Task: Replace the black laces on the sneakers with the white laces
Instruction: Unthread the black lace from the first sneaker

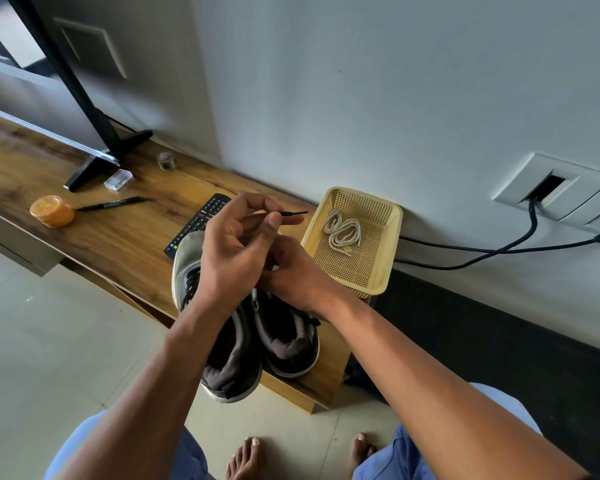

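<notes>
The left hand [236, 251] pinches a thin black lace [293, 213] tip between thumb and forefinger, its tip pointing toward three o'clock. The right hand [291, 271], fingers curled, rests over the grey fabric sneakers [284, 341]; what it holds I cannot tell. Coiled white laces [342, 232] lie in the yellow perforated plastic basket [392, 244] at three o'clock.

No text can be read — the marker pen [113, 203] print is too blurred.

The wooden table [125, 233] carries a pair of sneakers [257, 337] at its near end. Just beyond the sneakers lie a remote [201, 220] and a yellow basket [388, 244]. Farther left of the remote are a marker [111, 203], an orange jar [52, 211] and the TV stand [108, 157].
</notes>
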`<action>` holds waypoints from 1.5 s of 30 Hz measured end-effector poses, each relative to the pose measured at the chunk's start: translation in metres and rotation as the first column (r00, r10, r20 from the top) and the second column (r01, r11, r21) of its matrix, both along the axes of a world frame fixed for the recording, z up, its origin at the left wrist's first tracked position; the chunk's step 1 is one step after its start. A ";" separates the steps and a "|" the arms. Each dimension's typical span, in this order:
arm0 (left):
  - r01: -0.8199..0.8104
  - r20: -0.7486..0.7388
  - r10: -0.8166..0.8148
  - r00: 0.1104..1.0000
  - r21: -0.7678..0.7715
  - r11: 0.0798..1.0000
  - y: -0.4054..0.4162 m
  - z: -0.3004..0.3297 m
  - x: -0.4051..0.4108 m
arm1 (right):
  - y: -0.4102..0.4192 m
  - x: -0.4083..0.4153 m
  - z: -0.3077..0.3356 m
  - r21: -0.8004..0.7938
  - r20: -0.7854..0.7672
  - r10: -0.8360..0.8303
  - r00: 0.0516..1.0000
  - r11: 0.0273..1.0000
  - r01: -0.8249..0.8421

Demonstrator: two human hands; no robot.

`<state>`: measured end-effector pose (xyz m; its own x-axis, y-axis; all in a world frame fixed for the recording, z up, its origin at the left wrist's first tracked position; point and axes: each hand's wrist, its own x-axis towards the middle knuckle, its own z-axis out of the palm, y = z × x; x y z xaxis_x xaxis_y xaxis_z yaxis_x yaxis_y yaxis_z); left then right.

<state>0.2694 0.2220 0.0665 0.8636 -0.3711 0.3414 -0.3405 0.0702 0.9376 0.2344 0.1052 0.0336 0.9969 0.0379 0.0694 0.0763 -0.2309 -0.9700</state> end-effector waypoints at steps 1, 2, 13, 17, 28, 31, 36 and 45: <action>-0.008 0.005 0.009 1.000 -0.004 1.000 0.000 -0.001 0.001 | -0.001 0.001 -0.003 -0.017 -0.007 0.001 1.000 1.000 -0.001; -0.015 0.019 0.015 1.000 -0.006 1.000 0.001 -0.002 0.003 | -0.001 0.001 -0.005 -0.026 -0.015 -0.004 1.000 1.000 0.004; -0.236 -0.033 0.293 0.955 0.510 0.827 0.031 -0.023 0.027 | -0.048 -0.001 0.008 0.383 -0.177 -0.413 0.893 0.807 0.449; -0.113 0.050 0.141 0.989 0.871 0.479 0.036 -0.031 0.025 | -0.078 -0.007 0.008 0.164 -0.069 -0.659 0.749 0.733 0.660; -0.400 0.299 0.282 0.912 0.805 0.439 0.033 -0.041 0.025 | -0.072 -0.018 -0.001 -0.740 0.280 -0.267 0.922 0.552 0.384; -0.444 0.264 0.379 0.887 0.708 0.548 0.029 -0.032 0.023 | -0.064 -0.015 0.000 -0.748 0.394 -0.273 0.878 0.459 0.479; -0.485 0.220 0.442 0.870 0.545 0.684 0.021 -0.016 0.017 | -0.041 -0.010 -0.004 -0.633 0.375 -0.183 0.909 0.666 0.396; -0.207 0.157 0.153 0.976 0.426 0.881 0.015 -0.010 0.010 | -0.021 -0.001 -0.007 -0.534 0.167 -0.289 0.942 0.777 0.334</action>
